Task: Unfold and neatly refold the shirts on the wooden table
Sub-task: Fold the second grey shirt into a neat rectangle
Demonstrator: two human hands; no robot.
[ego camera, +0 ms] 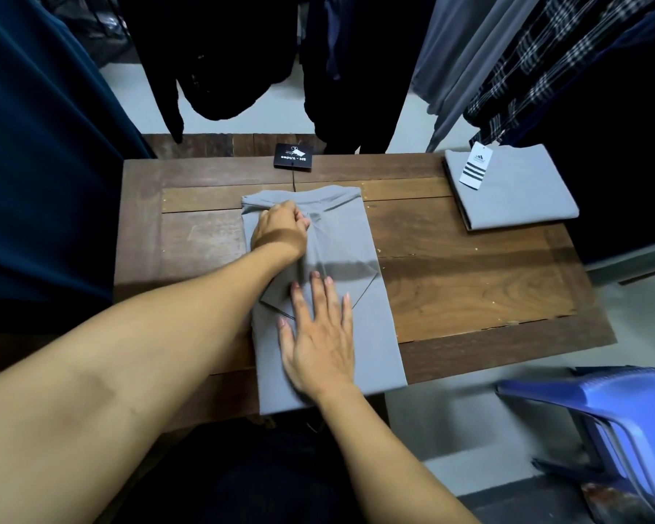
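A grey shirt (360, 240) lies lengthwise on the wooden table (469, 281), folded into a long narrow strip with both sleeves turned inward. Its lower end hangs over the table's near edge. My left hand (280, 228) is near the collar end, fingers curled and pinching a fold of the fabric. My right hand (318, 334) lies flat on the lower half, fingers straight and spread, pressing the cloth down. A black hang tag (292, 156) on a string lies just beyond the collar.
A second grey shirt (522, 194), folded square with a white striped tag (476, 166), sits at the table's far right corner. Dark and plaid garments (526, 62) hang behind and around the table. A blue plastic chair (617, 414) stands at the near right.
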